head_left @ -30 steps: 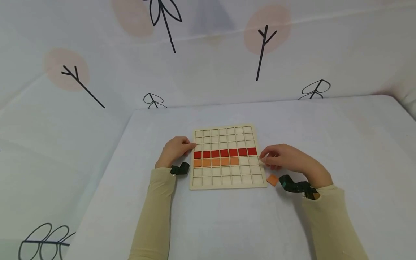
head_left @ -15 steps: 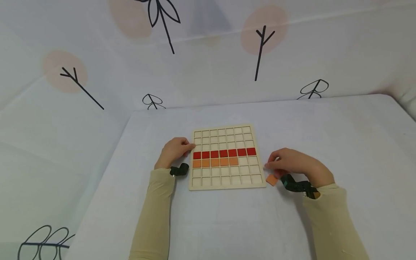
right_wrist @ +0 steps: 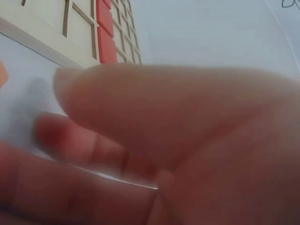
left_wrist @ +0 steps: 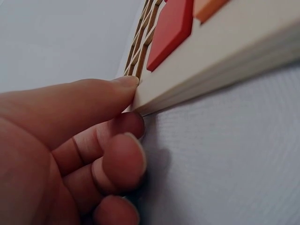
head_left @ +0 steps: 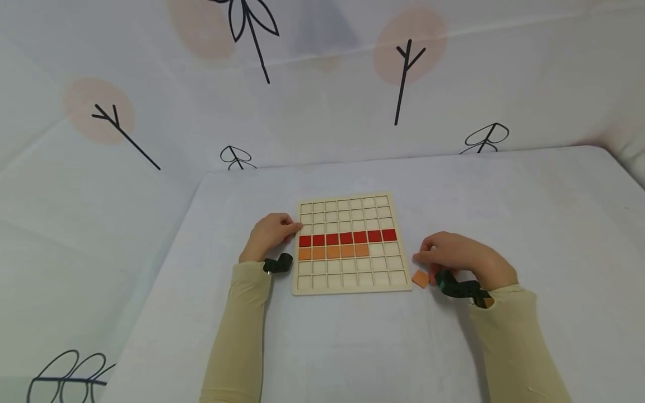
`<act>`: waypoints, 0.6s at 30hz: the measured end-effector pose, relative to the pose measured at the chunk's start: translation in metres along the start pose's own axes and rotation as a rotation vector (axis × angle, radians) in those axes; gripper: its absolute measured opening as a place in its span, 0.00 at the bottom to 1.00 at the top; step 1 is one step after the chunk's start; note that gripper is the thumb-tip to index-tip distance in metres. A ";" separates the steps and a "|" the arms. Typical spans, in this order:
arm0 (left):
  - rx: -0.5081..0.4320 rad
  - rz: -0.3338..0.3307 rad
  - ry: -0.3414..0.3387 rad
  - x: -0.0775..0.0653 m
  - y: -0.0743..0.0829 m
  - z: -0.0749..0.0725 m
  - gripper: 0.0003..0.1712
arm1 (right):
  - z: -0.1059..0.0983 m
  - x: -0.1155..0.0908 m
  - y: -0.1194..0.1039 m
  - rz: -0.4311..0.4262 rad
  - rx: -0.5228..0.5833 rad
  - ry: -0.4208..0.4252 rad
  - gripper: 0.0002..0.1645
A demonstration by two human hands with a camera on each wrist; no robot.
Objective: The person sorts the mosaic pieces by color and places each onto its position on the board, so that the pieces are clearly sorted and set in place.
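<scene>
A pale wooden grid board lies flat on the table. One row holds red square tiles; the row nearer to me has orange tiles from its left end, with two bare cells at the right. At the board's left edge my left hand pinches the rim, thumb on top and fingers curled against the side, as the left wrist view shows. My right hand hovers right of the board with loosely bent fingers and nothing between them. A loose orange tile lies beside those fingers, near the board's lower right corner.
White cloth covers the table, and a patterned white cloth hangs behind it. Dark wrist camera mounts sit at both wrists, the right one close to the loose tile.
My right hand has drawn back from the board's right edge, down and rightward to beside the loose orange tile. My left hand keeps its place at the rim.
</scene>
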State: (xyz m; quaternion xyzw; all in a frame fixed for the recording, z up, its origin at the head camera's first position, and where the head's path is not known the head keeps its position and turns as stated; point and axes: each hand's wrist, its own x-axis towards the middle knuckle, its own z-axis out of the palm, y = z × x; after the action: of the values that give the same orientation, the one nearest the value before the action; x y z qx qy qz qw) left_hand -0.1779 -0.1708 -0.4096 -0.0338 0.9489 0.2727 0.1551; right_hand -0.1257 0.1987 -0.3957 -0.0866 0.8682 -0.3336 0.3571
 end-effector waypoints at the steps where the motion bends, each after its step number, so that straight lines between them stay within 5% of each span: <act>1: 0.001 0.004 -0.001 0.000 0.000 0.000 0.19 | 0.000 0.000 0.000 0.003 0.002 0.003 0.14; 18: 0.003 0.039 0.007 0.000 0.000 -0.001 0.19 | -0.002 0.001 -0.006 -0.076 0.053 -0.003 0.11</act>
State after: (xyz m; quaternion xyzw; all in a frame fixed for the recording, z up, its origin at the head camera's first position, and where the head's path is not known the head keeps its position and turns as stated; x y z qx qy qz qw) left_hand -0.1778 -0.1708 -0.4088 -0.0161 0.9504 0.2740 0.1465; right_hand -0.1284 0.1948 -0.3918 -0.1104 0.8545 -0.3697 0.3477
